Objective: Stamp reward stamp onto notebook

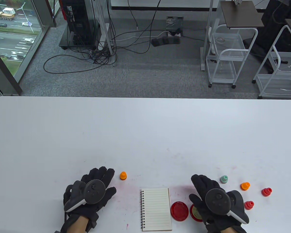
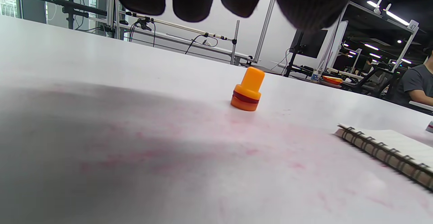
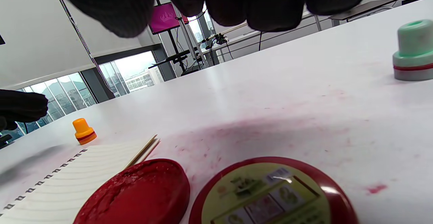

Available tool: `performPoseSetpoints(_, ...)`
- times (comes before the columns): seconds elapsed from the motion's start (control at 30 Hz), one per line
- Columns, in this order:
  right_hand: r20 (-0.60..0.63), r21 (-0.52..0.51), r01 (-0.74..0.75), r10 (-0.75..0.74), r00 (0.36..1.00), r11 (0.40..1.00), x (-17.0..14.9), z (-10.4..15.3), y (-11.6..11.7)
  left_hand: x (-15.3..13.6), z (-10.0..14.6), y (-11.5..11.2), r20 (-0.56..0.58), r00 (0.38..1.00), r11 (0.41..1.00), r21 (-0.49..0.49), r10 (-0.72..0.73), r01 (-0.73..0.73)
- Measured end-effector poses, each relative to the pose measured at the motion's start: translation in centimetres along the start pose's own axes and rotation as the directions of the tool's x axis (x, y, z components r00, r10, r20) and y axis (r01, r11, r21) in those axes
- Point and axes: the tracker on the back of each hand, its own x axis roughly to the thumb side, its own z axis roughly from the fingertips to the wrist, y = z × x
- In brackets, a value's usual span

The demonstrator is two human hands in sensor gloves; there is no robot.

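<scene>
Both hands are over the near edge of the counter with nothing in them. The left hand [image 1: 91, 191] lies flat and open, fingers spread, toward the near left. The right hand [image 1: 214, 202] hovers, fingers loosely extended, above the ink pad's lid [image 3: 274, 193], which lies label up beside the open red ink pad [image 1: 179, 210].

The notebook [image 1: 156, 209] lies flat between the hands at the near edge, open to a blank lined page. Its long side runs away from the person, the wire spiral along its left edge.

The closest stamp to the left hand is an orange stamp [image 2: 248, 89], just beyond the fingertips and past the notebook's far left corner. It stands upright, knob up, face down. More stamps stand to the right: a green one [image 1: 223, 179], another orange one [image 1: 245, 186] and two red ones [image 1: 266, 192] [image 1: 249, 205].

These look like small, light, hard plastic pieces, easy to tip over. I would pinch one by the narrow knob and keep it vertical.
</scene>
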Motion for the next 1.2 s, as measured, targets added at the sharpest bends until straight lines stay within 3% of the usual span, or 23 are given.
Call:
performPoseSetpoints(0.1, -0.001, -0.004, 0.002, -0.002, 1.0, 1.0, -0.1, 0.0, 0.0, 0.3, -1.1, -0.9, -0.006, 1.0, 0.998, -0.051, 0.022, -0.022)
performPoseSetpoints(0.23, -0.003, -0.009, 0.007, -0.007, 1.0, 1.0, -0.1, 0.0, 0.0, 1.3, -2.5, -1.7, 0.007, 0.998, 0.991, -0.113, -0.066, 0.066)
performPoseSetpoints(0.63, 0.01, 0.002, -0.005, 0.005, 1.0, 1.0, 0.5, -0.1, -0.1, 2.3, -5.8, -1.8, -0.047, 0.987, 0.983, -0.108, -0.152, 0.146)
performPoseSetpoints(0.97, 0.024, 0.026, -0.022, 0.022, 0.999, 0.999, 1.0, -0.2, 0.2, 2.1, -7.4, -2.2, -0.078, 0.984, 0.975, -0.165, -0.161, 0.147)
performPoseSetpoints(1.2, 0.021, 0.039, -0.022, 0.022, 1.0, 0.999, 1.1, -0.2, 0.2, 1.8, -8.3, -3.4, -0.129, 0.99, 0.973, -0.229, -0.064, 0.034)
